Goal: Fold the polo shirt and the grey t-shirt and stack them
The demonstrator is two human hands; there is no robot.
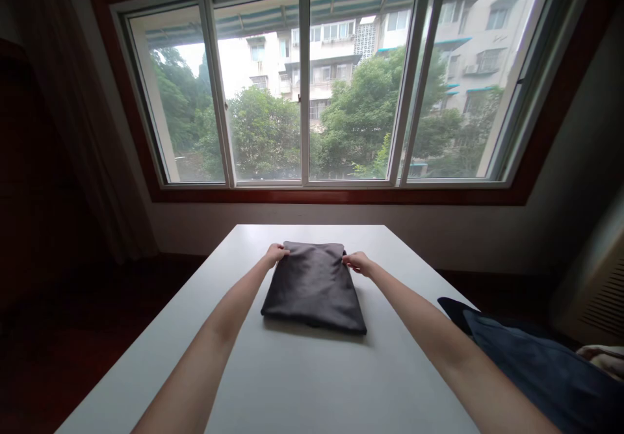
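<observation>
A dark grey folded cloth lies flat in the middle of a white table. My left hand grips the cloth's far left corner with the fingers curled over the edge. My right hand pinches the far right corner. Both arms stretch forward along either side of the cloth.
A dark blue garment lies at the table's right edge, with a pale cloth beyond it. A wide window fills the wall ahead. A dark curtain hangs at the left. A radiator cover stands at the right.
</observation>
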